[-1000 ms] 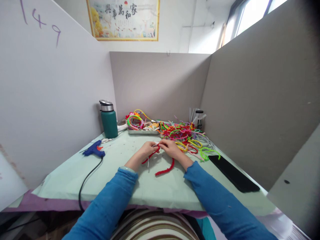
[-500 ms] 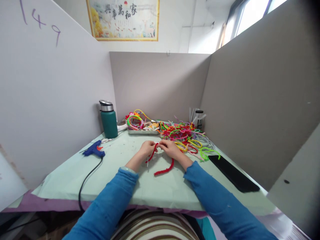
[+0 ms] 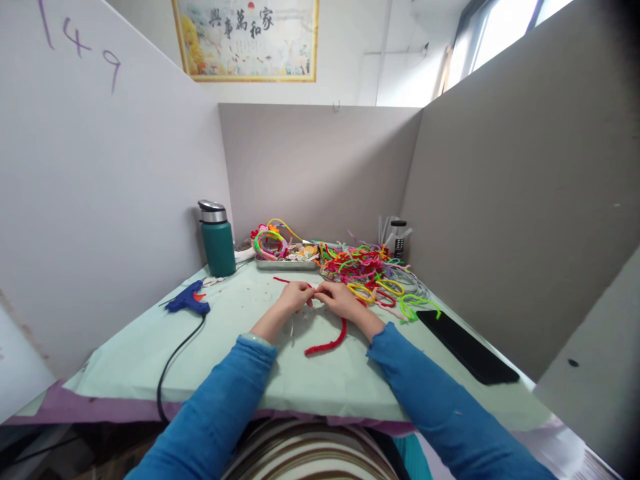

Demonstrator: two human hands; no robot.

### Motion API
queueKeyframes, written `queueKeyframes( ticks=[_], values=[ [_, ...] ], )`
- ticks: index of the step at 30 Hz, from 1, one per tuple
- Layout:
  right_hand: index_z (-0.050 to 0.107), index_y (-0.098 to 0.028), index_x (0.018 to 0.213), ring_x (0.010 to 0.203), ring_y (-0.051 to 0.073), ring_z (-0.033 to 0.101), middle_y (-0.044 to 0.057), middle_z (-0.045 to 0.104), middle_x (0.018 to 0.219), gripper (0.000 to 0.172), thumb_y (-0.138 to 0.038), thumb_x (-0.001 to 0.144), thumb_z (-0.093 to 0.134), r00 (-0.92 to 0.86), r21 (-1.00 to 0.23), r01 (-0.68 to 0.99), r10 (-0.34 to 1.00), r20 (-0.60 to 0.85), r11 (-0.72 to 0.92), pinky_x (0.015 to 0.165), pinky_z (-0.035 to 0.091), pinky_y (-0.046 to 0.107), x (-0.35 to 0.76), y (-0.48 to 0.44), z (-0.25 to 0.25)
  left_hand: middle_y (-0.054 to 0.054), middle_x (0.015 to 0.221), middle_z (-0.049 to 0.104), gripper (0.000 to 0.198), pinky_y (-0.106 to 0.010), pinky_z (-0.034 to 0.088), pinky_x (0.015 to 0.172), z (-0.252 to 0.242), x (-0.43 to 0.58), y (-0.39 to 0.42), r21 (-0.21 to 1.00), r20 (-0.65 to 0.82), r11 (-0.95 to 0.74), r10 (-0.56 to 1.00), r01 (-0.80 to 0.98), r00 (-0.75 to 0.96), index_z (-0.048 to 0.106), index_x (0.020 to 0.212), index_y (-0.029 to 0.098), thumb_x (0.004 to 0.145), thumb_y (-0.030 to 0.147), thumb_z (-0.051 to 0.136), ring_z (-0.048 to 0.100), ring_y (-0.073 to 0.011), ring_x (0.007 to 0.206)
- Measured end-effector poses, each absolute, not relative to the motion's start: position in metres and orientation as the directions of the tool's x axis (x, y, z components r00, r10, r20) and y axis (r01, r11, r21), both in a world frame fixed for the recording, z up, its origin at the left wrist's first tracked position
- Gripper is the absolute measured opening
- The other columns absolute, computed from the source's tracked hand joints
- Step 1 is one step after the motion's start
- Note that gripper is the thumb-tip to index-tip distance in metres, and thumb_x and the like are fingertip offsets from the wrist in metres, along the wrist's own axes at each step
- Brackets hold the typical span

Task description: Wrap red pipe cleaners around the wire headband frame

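My left hand [image 3: 297,297] and my right hand [image 3: 337,299] meet fingertip to fingertip above the middle of the table. Both pinch a red pipe cleaner [image 3: 327,346]. Its thick curved end hangs below my right hand, toward me, while a thin red end pokes out beyond my left hand, pointing to the far left. A thin pale strand [image 3: 293,328] dangles under my left hand; what it is I cannot make out. The fingers hide the spot where the red pieces meet, so I cannot tell whether it is one stem or two.
A heap of coloured pipe cleaners [image 3: 357,262] lies behind my right hand, beside a metal tray [image 3: 287,265] of small pieces. At left are a green bottle [image 3: 219,248] and a blue glue gun [image 3: 187,298] with its cord. A black flat object [image 3: 466,347] lies at right.
The thin red end by my left hand has swung from hanging toward me to pointing away at the far left. The thick red end has shifted slightly left. Both hands stay nearly in place.
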State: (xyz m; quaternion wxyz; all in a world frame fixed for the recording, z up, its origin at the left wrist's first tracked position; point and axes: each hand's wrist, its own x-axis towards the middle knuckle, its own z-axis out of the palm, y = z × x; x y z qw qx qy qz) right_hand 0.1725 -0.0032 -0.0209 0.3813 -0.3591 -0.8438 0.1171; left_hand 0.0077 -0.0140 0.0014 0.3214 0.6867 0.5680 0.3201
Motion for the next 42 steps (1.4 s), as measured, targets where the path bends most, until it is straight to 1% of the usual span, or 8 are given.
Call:
queueKeyframes(
  ticks=[3, 8, 18, 25, 31, 35, 39, 42],
  values=[
    [0.063, -0.016, 0.081, 0.063, 0.011, 0.052, 0.002, 0.063, 0.073, 0.020, -0.033, 0.084, 0.053, -0.452, -0.471, 0.519, 0.697, 0.557, 0.713, 0.060, 0.037, 0.021, 0.1719, -0.0046, -0.0200, -0.002, 0.059, 0.059, 0.026, -0.019, 0.029, 0.039, 0.0023, 0.0087, -0.0141, 0.826, 0.058, -0.127, 0.988, 0.550, 0.140, 0.062, 0.070, 0.012, 0.074, 0.036, 0.054, 0.038, -0.0060, 0.039],
    [0.063, -0.016, 0.081, 0.062, 0.011, 0.051, 0.001, 0.063, 0.072, 0.020, -0.033, 0.085, 0.053, -0.448, -0.459, 0.526, 0.692, 0.566, 0.716, 0.059, 0.036, 0.021, 0.1711, -0.0058, -0.0194, -0.001, 0.055, 0.056, 0.023, -0.019, 0.031, 0.040, 0.0026, 0.0080, -0.0148, 0.831, 0.069, -0.139, 0.986, 0.539, 0.149, 0.061, 0.067, 0.012, 0.073, 0.031, 0.051, 0.038, -0.0067, 0.039],
    [0.061, -0.016, 0.076, 0.060, 0.010, 0.050, 0.000, 0.060, 0.067, 0.014, -0.024, 0.083, 0.052, -0.461, -0.417, 0.539, 0.670, 0.582, 0.732, 0.056, 0.032, 0.021, 0.1681, -0.0088, -0.0189, 0.000, 0.050, 0.053, 0.019, -0.021, 0.031, 0.040, 0.0024, 0.0082, -0.0170, 0.831, 0.052, -0.085, 0.996, 0.550, 0.076, 0.060, 0.065, 0.012, 0.069, 0.028, 0.051, 0.040, -0.0082, 0.039],
    [0.059, -0.017, 0.076, 0.061, 0.010, 0.049, 0.000, 0.060, 0.068, 0.015, -0.026, 0.084, 0.051, -0.461, -0.422, 0.545, 0.680, 0.570, 0.724, 0.056, 0.032, 0.021, 0.1689, -0.0067, -0.0200, 0.000, 0.051, 0.053, 0.020, -0.021, 0.030, 0.040, 0.0017, 0.0081, -0.0155, 0.830, 0.061, -0.099, 0.994, 0.549, 0.087, 0.061, 0.068, 0.012, 0.071, 0.029, 0.051, 0.040, -0.0079, 0.038],
    [0.060, -0.017, 0.083, 0.064, 0.011, 0.051, 0.001, 0.062, 0.074, 0.016, -0.031, 0.084, 0.053, -0.470, -0.453, 0.526, 0.690, 0.551, 0.720, 0.059, 0.035, 0.021, 0.1696, -0.0048, -0.0204, -0.001, 0.051, 0.054, 0.024, -0.022, 0.032, 0.040, 0.0021, 0.0073, -0.0160, 0.819, 0.072, -0.102, 0.995, 0.564, 0.076, 0.060, 0.064, 0.012, 0.074, 0.031, 0.050, 0.040, -0.0081, 0.037],
    [0.061, -0.016, 0.081, 0.064, 0.011, 0.051, 0.001, 0.062, 0.074, 0.016, -0.029, 0.085, 0.052, -0.468, -0.446, 0.523, 0.682, 0.562, 0.726, 0.059, 0.035, 0.021, 0.1705, -0.0051, -0.0199, -0.002, 0.054, 0.057, 0.028, -0.023, 0.032, 0.040, 0.0014, 0.0075, -0.0165, 0.813, 0.079, -0.115, 0.993, 0.571, 0.088, 0.063, 0.067, 0.011, 0.076, 0.034, 0.049, 0.040, -0.0079, 0.035],
    [0.060, -0.016, 0.079, 0.063, 0.011, 0.051, 0.001, 0.062, 0.073, 0.015, -0.028, 0.084, 0.052, -0.455, -0.446, 0.541, 0.694, 0.558, 0.713, 0.058, 0.034, 0.021, 0.1714, -0.0053, -0.0194, -0.005, 0.061, 0.063, 0.036, -0.023, 0.035, 0.041, -0.0001, 0.0070, -0.0146, 0.785, 0.121, -0.156, 0.988, 0.599, 0.099, 0.065, 0.072, 0.011, 0.081, 0.039, 0.044, 0.045, -0.0084, 0.036],
    [0.060, -0.016, 0.077, 0.062, 0.010, 0.050, 0.000, 0.062, 0.071, 0.016, -0.028, 0.083, 0.052, -0.432, -0.450, 0.568, 0.715, 0.549, 0.689, 0.055, 0.032, 0.021, 0.1721, -0.0045, -0.0198, -0.005, 0.065, 0.065, 0.034, -0.021, 0.038, 0.045, -0.0028, 0.0062, -0.0104, 0.768, 0.205, -0.193, 0.977, 0.610, 0.051, 0.066, 0.076, 0.013, 0.081, 0.039, 0.045, 0.052, -0.0094, 0.043]
  ],
)
